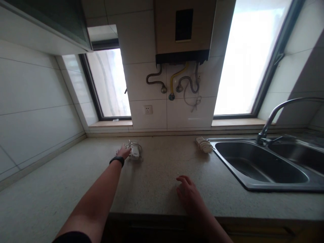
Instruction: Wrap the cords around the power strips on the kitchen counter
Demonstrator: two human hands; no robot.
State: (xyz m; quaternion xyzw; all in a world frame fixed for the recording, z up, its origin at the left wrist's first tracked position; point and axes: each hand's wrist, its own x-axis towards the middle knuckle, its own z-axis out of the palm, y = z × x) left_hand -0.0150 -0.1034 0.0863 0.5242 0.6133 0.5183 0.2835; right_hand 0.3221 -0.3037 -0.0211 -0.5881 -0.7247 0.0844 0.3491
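Reaching across the countertop [157, 182] for a white coiled cord bundle [134, 149].

Resting the right hand [188, 194] flat and released near the front edge, holding nothing. Stretching the left hand [123, 152] far toward the back edge, fingers touching the left side of the cord bundle, not yet clenched around it. Lying near the back wall, left of the middle; probably light, soft in the coils and stiff at the plug body, so better taken around the whole coil. Lying further right, a second white bundle [204, 144], just beside the sink [253, 184] rim. Nothing standing between hand and bundle. Hanging behind: wall socket [148, 109], hoses [177, 84], water heater [184, 30].
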